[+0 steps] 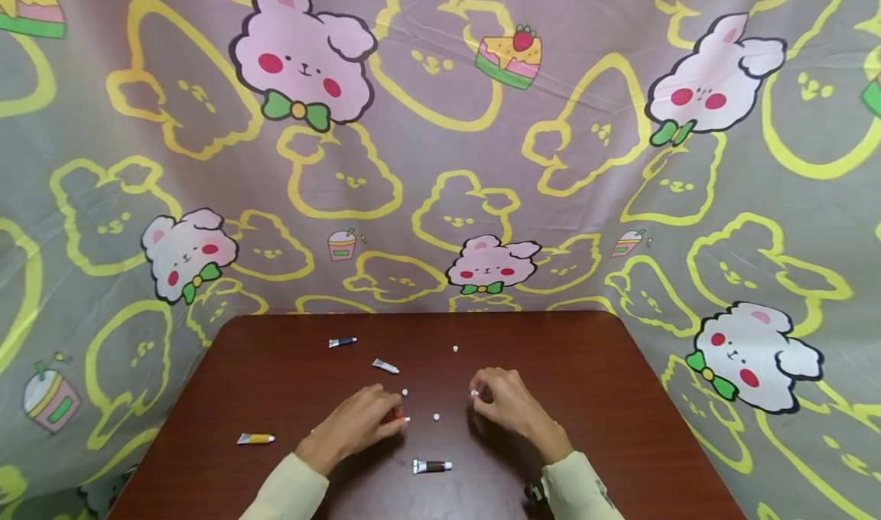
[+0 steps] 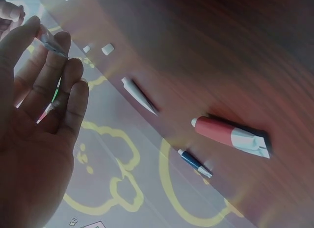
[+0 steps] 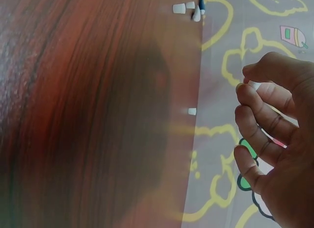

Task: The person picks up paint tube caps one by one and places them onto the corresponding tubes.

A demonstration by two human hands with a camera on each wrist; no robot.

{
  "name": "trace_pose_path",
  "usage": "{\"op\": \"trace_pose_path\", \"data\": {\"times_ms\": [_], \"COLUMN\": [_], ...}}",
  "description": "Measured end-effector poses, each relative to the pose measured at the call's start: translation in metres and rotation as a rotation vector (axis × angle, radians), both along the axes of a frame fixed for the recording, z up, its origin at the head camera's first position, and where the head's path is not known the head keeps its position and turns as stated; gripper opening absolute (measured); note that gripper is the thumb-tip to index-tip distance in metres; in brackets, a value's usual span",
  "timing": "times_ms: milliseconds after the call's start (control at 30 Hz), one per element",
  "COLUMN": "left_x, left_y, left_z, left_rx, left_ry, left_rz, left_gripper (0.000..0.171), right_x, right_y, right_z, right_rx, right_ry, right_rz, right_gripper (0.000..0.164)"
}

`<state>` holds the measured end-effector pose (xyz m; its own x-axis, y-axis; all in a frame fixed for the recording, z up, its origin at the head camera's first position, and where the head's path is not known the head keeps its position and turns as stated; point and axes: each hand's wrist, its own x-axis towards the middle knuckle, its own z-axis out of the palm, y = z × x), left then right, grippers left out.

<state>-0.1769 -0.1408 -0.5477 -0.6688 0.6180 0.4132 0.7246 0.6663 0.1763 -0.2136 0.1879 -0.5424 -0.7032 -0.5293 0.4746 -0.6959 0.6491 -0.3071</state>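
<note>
My left hand (image 1: 361, 420) pinches a small paint tube (image 1: 402, 421) between thumb and fingers. An orange part and a white tip show in the head view, and its flat grey end (image 2: 53, 44) in the left wrist view. My right hand (image 1: 509, 401), a short way to the right, holds a small white cap (image 1: 474, 393) between thumb and index fingertips. White caps lie on the table between the hands, one (image 1: 404, 391) by the left fingers and another (image 1: 437, 417) nearer me. A third cap (image 1: 455, 349) lies farther back.
On the brown table (image 1: 551, 336) lie a brown tube (image 1: 432, 466) in front, a yellow tube (image 1: 256, 439) at left, a white tube (image 1: 385, 366) and a dark blue tube (image 1: 342, 342) behind. A red tube (image 2: 216, 131) shows in the left wrist view. A patterned curtain (image 1: 440, 153) surrounds the table.
</note>
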Motion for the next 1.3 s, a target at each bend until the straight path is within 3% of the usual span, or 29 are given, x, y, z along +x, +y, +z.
{"op": "trace_pose_path", "data": {"times_ms": [400,633,900,1300], "left_x": [-0.006,-0.007,-0.01,-0.011], "left_y": [0.006,0.009,0.012,0.019], "left_z": [0.004,0.006,0.007,0.007], "left_rx": [-0.018,-0.004,-0.008,0.014], "left_ry": [0.006,0.003,0.031,0.012], "left_rz": [-0.009,-0.031,-0.031,-0.045], "left_gripper": [0.018,0.019,0.019,0.018], "right_x": [0.002,0.004,0.006,0.008], "right_y": [-0.006,-0.009,-0.012,-0.015], "right_z": [0.003,0.005,0.008,0.008], "right_rx": [0.034,0.05,0.048,0.047], "right_ry": [0.018,-0.024,-0.006,0.006], "right_rz": [-0.029,-0.046,-0.036,-0.026], "right_gripper": [0.014,0.013,0.01,0.012]}}
